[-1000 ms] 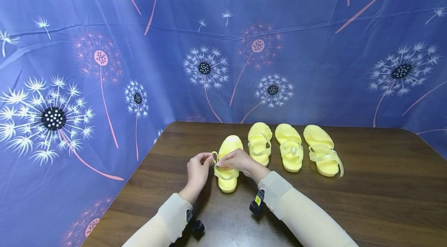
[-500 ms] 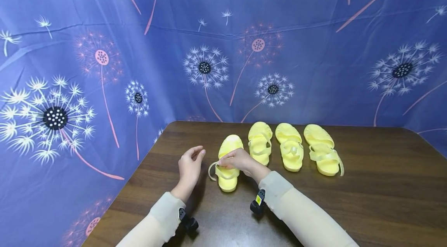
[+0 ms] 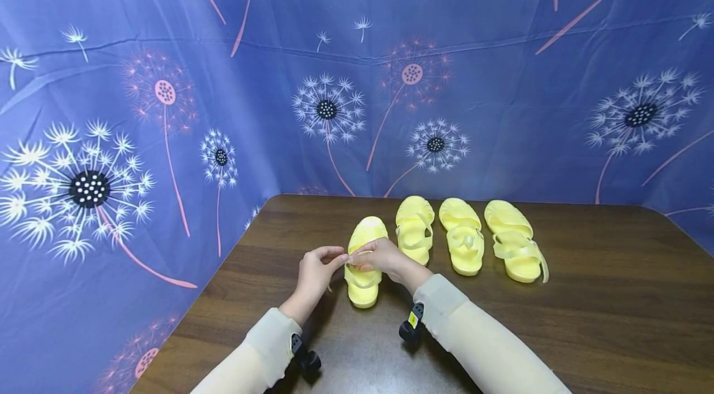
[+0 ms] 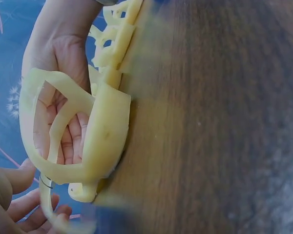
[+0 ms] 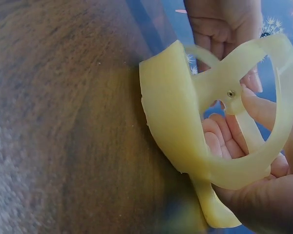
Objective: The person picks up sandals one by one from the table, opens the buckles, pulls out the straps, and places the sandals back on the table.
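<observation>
1. the sandal (image 5: 166, 107): translucent-looking soft plastic, smooth, with a waxy sheen on sole and straps.
2. the rivet (image 5: 231, 93) in its strap: small, metallic, shiny.
3. the other sandals (image 3: 467, 249): similar smooth plastic, lightly glossy.
4. the table (image 3: 613, 307): brown wood grain, satin, catching glare near the front edge.
5. the backdrop (image 3: 491, 72): printed cloth, creased, with soft sheen.
6. the sleeves (image 3: 491, 335): matt knit-like cloth.
7. the wrist cameras (image 3: 409, 332): black plastic-looking casings.

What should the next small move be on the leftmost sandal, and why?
Probably have the left grip pinch the hanging strap end beside the thin metal loop. In the left wrist view that end hangs by the left fingers, and no clear pinch on it shows. The right grip holds the sandal, so it could likely steady it.
</observation>
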A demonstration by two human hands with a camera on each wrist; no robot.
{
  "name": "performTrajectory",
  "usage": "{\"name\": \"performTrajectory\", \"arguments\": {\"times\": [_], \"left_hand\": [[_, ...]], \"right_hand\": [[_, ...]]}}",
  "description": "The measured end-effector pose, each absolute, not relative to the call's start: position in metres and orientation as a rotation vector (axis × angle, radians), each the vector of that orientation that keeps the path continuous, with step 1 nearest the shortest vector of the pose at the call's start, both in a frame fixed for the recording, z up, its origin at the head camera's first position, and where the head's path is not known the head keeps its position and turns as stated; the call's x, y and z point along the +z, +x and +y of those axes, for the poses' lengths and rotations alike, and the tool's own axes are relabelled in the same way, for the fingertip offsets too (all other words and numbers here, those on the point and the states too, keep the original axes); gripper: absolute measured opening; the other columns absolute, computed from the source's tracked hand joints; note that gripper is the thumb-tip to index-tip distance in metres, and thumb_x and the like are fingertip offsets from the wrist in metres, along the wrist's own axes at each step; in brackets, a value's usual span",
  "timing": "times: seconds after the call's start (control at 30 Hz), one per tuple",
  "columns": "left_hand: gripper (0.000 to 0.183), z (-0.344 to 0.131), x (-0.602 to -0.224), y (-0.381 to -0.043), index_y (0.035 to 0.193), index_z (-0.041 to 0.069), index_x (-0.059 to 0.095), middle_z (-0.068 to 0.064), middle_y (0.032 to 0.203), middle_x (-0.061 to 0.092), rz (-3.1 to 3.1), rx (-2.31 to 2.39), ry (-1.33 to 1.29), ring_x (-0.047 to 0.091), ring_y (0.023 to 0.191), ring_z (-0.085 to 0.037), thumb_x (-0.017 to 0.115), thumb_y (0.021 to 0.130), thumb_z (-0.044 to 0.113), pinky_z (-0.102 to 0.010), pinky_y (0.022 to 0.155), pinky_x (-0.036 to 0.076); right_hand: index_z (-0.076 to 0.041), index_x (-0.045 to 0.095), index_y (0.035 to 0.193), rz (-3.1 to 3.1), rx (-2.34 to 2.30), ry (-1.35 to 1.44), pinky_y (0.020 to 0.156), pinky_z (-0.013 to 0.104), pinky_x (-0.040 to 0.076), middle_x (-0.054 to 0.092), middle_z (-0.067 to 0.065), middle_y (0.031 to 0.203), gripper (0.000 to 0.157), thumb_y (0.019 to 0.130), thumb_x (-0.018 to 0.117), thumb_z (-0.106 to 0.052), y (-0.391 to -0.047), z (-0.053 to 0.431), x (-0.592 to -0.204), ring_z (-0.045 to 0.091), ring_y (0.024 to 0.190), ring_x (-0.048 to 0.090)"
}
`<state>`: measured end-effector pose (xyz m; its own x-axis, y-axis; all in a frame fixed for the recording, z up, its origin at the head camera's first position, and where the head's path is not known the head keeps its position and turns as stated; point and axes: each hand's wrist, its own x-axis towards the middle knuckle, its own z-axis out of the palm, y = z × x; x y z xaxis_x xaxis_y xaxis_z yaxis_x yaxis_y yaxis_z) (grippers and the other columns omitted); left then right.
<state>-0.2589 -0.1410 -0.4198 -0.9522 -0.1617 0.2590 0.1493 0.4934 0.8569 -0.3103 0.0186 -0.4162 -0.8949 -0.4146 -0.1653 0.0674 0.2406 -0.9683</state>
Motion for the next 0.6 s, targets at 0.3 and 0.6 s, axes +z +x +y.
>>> {"name": "performTrajectory", "arguments": {"times": [0.3,0.6], "left_hand": [[0.019,-0.143,-0.421,-0.262,0.095,0.005,0.076,-0.008,0.092,0.075,-2.527,-1.414,-0.052,0.068,0.083,-0.015,0.077,0.083,0.020,-0.025,0.070,0.054],[0.019,-0.144,-0.420,-0.265,0.097,0.001,0.075,-0.013,0.089,0.075,-2.586,-1.529,-0.003,0.069,0.076,-0.015,0.075,0.084,0.015,-0.026,0.069,0.056]], "right_hand": [[0.007,0.070,0.103,2.071,-1.692,-0.373,0.085,0.033,0.057,0.071,0.004,0.087,0.024,0.088,0.071,-0.011,-0.316,0.020,-0.418,0.014,0.084,0.066],[0.011,0.068,0.104,2.046,-1.643,-0.438,0.078,0.031,0.059,0.073,0.015,0.090,0.023,0.092,0.065,-0.008,-0.323,0.025,-0.412,0.016,0.079,0.069]]}}
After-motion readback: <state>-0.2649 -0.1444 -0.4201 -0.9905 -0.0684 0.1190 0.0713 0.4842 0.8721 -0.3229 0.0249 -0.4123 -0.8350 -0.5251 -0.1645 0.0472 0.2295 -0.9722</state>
